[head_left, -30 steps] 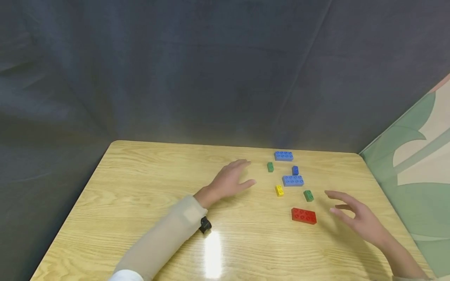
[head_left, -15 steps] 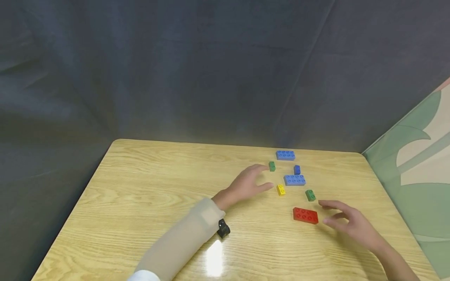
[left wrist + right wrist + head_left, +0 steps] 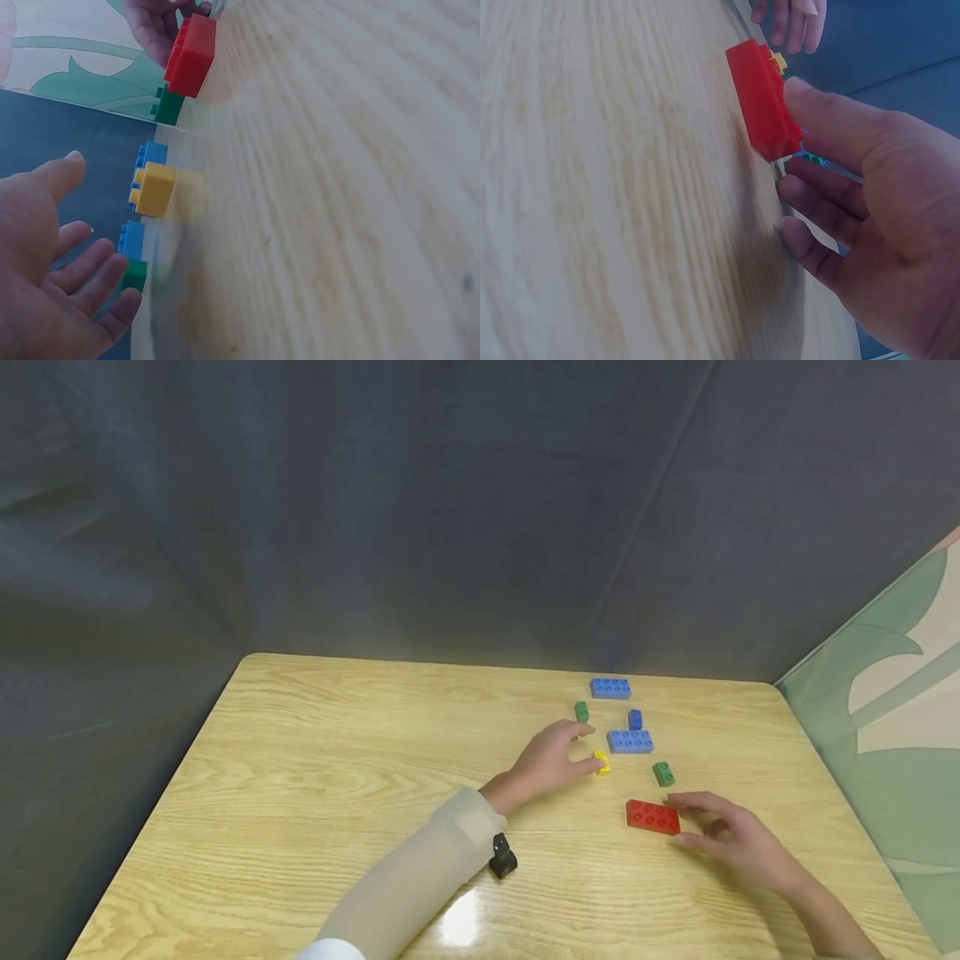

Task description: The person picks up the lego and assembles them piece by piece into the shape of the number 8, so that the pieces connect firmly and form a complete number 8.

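Your left hand [image 3: 551, 762] is spread, fingers just beside the yellow brick [image 3: 601, 763]. Your right hand [image 3: 723, 837] touches the red brick [image 3: 652, 817], fingers loose.

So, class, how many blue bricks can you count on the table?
3: a long blue brick near the far edge, a small dark blue brick nearer, and another long one nearer still. None seems hidden.

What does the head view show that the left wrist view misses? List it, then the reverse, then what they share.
Only the head view: the whole table, the large blue brick at the far edge, the left sleeve.
Only the left wrist view: the left hand palm side, fingers open, apart from the yellow brick.
Both: the yellow brick, the red brick, the right hand at it.
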